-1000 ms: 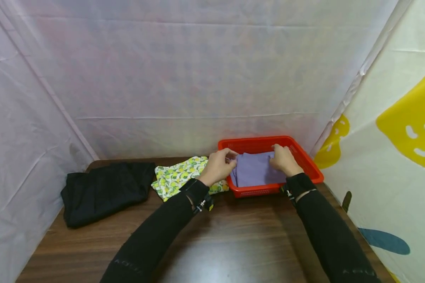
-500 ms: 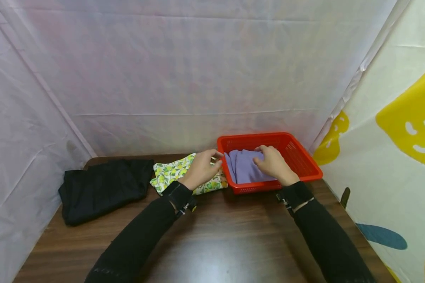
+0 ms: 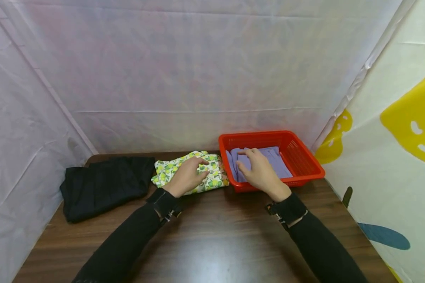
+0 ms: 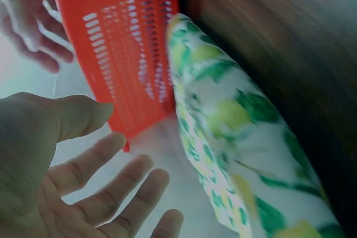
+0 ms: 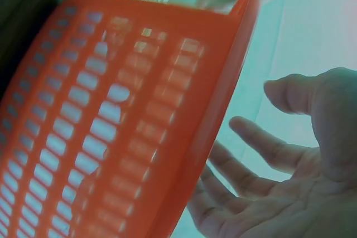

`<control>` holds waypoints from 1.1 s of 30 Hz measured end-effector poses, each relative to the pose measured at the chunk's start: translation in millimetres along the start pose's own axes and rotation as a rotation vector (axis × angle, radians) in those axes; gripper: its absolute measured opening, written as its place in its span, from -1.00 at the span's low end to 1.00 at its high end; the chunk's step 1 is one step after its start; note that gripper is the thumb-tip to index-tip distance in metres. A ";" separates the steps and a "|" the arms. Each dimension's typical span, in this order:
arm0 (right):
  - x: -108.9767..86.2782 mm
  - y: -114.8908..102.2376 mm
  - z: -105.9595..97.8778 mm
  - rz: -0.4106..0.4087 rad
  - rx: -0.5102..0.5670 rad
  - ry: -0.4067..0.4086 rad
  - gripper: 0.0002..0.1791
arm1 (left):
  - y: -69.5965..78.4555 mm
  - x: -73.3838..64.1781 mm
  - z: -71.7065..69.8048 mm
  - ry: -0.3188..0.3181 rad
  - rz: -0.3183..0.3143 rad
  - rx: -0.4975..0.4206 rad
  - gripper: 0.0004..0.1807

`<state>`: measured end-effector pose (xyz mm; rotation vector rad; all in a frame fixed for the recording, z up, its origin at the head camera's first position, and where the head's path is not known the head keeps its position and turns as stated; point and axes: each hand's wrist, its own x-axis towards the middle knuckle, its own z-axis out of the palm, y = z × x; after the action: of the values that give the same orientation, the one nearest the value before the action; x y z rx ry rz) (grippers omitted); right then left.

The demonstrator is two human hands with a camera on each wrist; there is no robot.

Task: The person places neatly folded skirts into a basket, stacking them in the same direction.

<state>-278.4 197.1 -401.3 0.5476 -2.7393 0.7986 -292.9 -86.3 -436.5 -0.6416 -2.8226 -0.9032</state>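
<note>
My left hand hovers over a folded lemon-print cloth, fingers parted and holding nothing. In the left wrist view its spread fingers show beside the cloth's folded edge. My right hand is above the left part of a red plastic basket, thumb and fingers apart with nothing between them. Inside the basket lies a folded lilac cloth, partly covered by that hand in the head view. The right wrist view shows the right hand loosely open beyond the basket's slotted side.
A folded black cloth lies at the left of the brown wooden table. A pale fabric wall rises behind the table, and a white curtain with yellow smiling shapes hangs at the right.
Both hands have moved left. The left hand went from the basket's left edge to over the lemon-print cloth; the right hand came off the right part of the lilac cloth, which now shows there.
</note>
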 end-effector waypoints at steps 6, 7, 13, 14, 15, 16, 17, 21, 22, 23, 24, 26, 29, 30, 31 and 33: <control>-5.4 -17.5 17.1 -0.155 0.018 0.083 -0.56 | -19.7 -9.6 0.1 -0.008 -0.066 0.061 -0.57; -6.2 -20.1 19.9 -0.178 0.015 0.093 -0.57 | -22.6 -10.7 0.2 -0.013 -0.078 0.070 -0.56; -11.9 -37.3 33.2 -0.268 0.001 0.084 -0.61 | -49.0 -16.3 4.1 -0.037 -0.067 0.141 -0.49; -12.7 -39.9 35.4 -0.284 0.005 0.074 -0.61 | -57.4 -16.3 7.6 -0.034 -0.059 0.145 -0.48; -13.3 -42.3 37.6 -0.297 0.006 0.061 -0.61 | -66.7 -16.1 11.9 -0.034 -0.047 0.159 -0.47; -14.0 -44.5 39.8 -0.312 0.005 0.050 -0.61 | -76.1 -15.7 16.7 -0.032 -0.039 0.166 -0.45; -14.8 -46.7 41.9 -0.326 0.005 0.043 -0.61 | -80.0 -16.2 18.4 -0.040 -0.039 0.171 -0.44; -17.3 -54.8 51.4 -0.373 -0.007 0.016 -0.60 | -76.0 -25.1 12.8 -0.096 -0.059 0.166 -0.44; -17.7 -56.5 54.2 -0.380 -0.009 0.009 -0.60 | -70.3 -28.5 8.5 -0.111 -0.064 0.164 -0.44; -18.2 -58.3 56.7 -0.380 -0.007 -0.005 -0.59 | -64.0 -32.2 4.0 -0.124 -0.062 0.168 -0.46; -18.7 -59.6 59.6 -0.378 -0.004 -0.020 -0.58 | -62.4 -34.5 2.7 -0.129 -0.053 0.169 -0.46; -20.3 -63.3 64.5 -0.355 -0.009 -0.053 -0.57 | -61.4 -37.7 1.3 -0.135 -0.028 0.175 -0.47; -22.8 -64.9 73.9 -0.316 -0.005 -0.094 -0.56 | -74.6 -37.6 7.5 -0.116 0.042 0.167 -0.49; -23.6 -64.2 77.8 -0.306 0.005 -0.098 -0.56 | -77.1 -37.4 7.6 -0.117 0.057 0.158 -0.49; -24.2 -62.4 82.2 -0.300 0.006 -0.099 -0.56 | -86.5 -36.3 12.9 -0.105 0.084 0.166 -0.49; -24.1 -52.5 95.5 -0.305 -0.001 -0.076 -0.55 | -89.9 -37.8 11.4 -0.108 0.107 0.153 -0.50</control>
<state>-246.1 110.0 -463.2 0.9843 -2.6293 0.7124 -296.6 -159.3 -502.0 -0.8339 -2.8822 -0.6456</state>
